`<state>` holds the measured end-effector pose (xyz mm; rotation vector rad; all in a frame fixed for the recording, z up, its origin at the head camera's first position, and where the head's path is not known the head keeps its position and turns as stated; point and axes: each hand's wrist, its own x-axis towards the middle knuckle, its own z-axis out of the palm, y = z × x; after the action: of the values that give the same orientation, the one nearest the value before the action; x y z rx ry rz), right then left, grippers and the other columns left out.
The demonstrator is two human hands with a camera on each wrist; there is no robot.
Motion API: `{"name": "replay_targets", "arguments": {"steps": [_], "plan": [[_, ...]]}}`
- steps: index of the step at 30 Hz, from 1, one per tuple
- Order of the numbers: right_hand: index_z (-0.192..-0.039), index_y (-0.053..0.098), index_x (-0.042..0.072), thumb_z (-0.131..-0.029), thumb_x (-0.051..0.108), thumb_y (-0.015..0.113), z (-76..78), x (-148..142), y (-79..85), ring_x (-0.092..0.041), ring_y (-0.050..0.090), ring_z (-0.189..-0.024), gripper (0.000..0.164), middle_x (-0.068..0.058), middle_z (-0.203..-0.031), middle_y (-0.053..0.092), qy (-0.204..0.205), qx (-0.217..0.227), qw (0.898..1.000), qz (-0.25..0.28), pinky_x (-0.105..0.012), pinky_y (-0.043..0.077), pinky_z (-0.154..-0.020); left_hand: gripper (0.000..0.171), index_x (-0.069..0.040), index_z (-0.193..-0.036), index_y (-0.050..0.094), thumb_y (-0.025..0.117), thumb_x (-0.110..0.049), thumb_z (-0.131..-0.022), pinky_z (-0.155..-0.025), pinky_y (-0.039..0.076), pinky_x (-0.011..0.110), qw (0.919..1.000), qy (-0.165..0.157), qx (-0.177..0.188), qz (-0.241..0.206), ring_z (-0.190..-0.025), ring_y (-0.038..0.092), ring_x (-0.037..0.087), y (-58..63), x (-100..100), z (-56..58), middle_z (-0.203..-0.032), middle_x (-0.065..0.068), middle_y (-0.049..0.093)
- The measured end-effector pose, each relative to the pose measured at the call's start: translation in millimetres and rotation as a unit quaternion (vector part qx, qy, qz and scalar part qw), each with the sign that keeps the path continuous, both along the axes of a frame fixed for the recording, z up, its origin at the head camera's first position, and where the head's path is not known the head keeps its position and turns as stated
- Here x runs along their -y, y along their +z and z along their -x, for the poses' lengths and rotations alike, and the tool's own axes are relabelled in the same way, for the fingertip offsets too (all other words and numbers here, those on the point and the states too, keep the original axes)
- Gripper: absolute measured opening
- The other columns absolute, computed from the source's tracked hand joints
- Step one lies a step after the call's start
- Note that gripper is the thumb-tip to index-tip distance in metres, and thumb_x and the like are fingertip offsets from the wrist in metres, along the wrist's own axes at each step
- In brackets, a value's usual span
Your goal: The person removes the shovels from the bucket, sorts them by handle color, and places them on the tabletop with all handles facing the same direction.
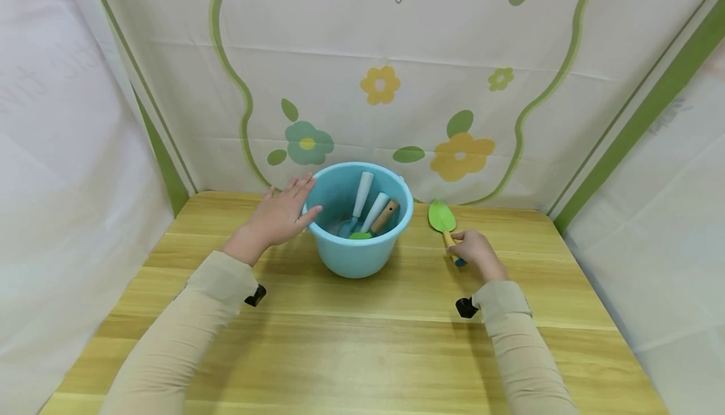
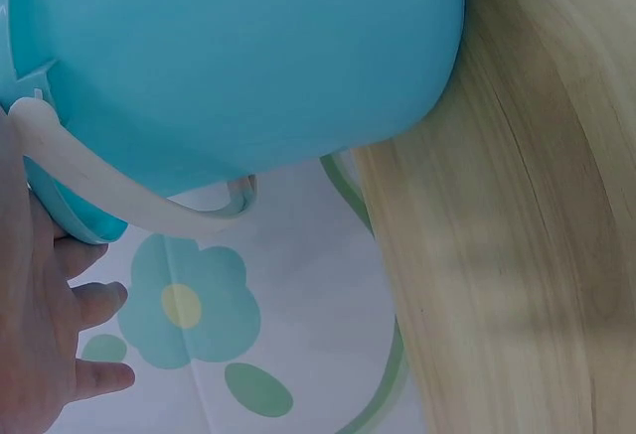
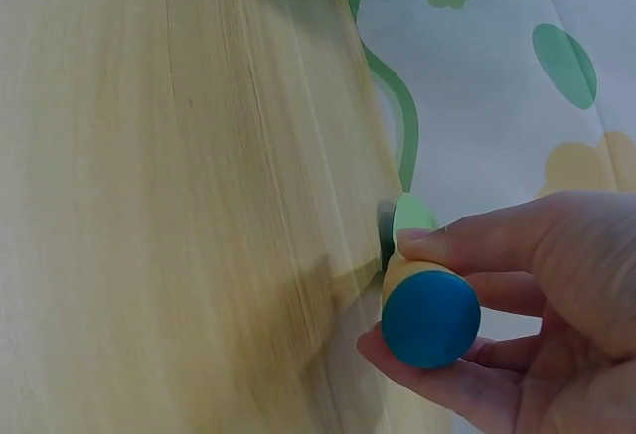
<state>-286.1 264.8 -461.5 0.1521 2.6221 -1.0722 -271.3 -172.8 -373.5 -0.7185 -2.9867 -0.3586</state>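
The shovel [image 1: 441, 217] looked light; our right hand [image 1: 478, 254] wisely pinched its handle [image 1: 448, 238]; our spread left hand [image 1: 277, 218] touched the bucket [image 1: 355, 255].

Can see, in the head view, a wood-grain table [image 1: 362, 364] across six o'clock, with a white printed backdrop [image 1: 317, 18] behind it at twelve. Can pick out on the backdrop a teal flower [image 1: 308, 143] at ten, a yellow flower [image 1: 380, 85] at twelve, a green flower [image 1: 501, 79] at two and an orange flower [image 1: 461, 155] between two and three. Can also make out white side curtains [image 1: 68, 188] at nine and three.
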Motion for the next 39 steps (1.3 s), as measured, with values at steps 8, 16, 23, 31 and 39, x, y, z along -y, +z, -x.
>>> {"name": "replay_targets", "arguments": {"steps": [8,16,23,31,39], "plan": [[-0.146,0.049,-0.010,-0.099,0.012,0.067,1.9,-1,1.2,-0.021,0.068,-0.084,0.055,-0.033,-0.137,0.056,0.013,0.004,1.000,-0.014,-0.033,0.057,-0.073,0.075,-0.005,-0.165,0.015,0.036,-0.052,-0.109,-0.116,0.011,0.071,1.0000,-0.002,-0.004,0.000,-0.156,0.008,0.035,-0.7,0,-0.5,-0.171,0.012,0.011],[-0.143,0.050,-0.013,-0.098,0.013,0.068,2.2,0,5.5,-0.018,0.067,-0.079,0.055,-0.032,-0.136,0.057,0.021,-0.002,1.000,-0.022,-0.033,0.057,-0.074,0.075,-0.006,-0.165,0.014,0.036,-0.052,-0.109,-0.116,0.011,0.071,1.0000,0.000,-0.004,0.001,-0.156,0.007,0.034,-2.0,0,-0.2,-0.171,0.010,0.009],[-0.146,0.048,-0.011,-0.098,0.013,0.069,3.4,-2,0.7,-0.016,0.067,-0.075,0.058,-0.034,-0.138,0.054,0.016,0.002,1.000,-0.005,-0.030,0.057,-0.070,0.075,-0.006,-0.165,0.015,0.036,-0.052,-0.109,-0.116,0.011,0.071,1.0000,-0.001,-0.005,-0.002,-0.156,0.008,0.035,-2.2,0,-0.1,-0.171,0.011,0.010],[-0.149,0.047,-0.007,-0.096,0.018,0.072,4.1,-3,-3.9,-0.018,0.066,-0.079,0.063,-0.034,-0.137,0.053,0.014,0.006,1.000,-0.024,-0.036,0.055,-0.079,0.075,-0.005,-0.164,0.015,0.037,-0.051,-0.109,-0.116,0.011,0.071,1.0000,-0.004,-0.006,-0.006,-0.156,0.009,0.036,-1.5,0,0.0,-0.171,0.011,0.011],[-0.149,0.045,-0.008,-0.098,0.019,0.069,5.0,-4,-5.4,-0.017,0.067,-0.076,0.063,-0.035,-0.140,0.052,0.020,0.006,1.000,-0.022,-0.035,0.056,-0.077,0.075,-0.005,-0.165,0.014,0.036,-0.051,-0.109,-0.116,0.010,0.071,1.0000,-0.001,0.000,-0.004,-0.156,0.008,0.035,-1.0,0,-0.8,-0.171,0.011,0.009]]}}
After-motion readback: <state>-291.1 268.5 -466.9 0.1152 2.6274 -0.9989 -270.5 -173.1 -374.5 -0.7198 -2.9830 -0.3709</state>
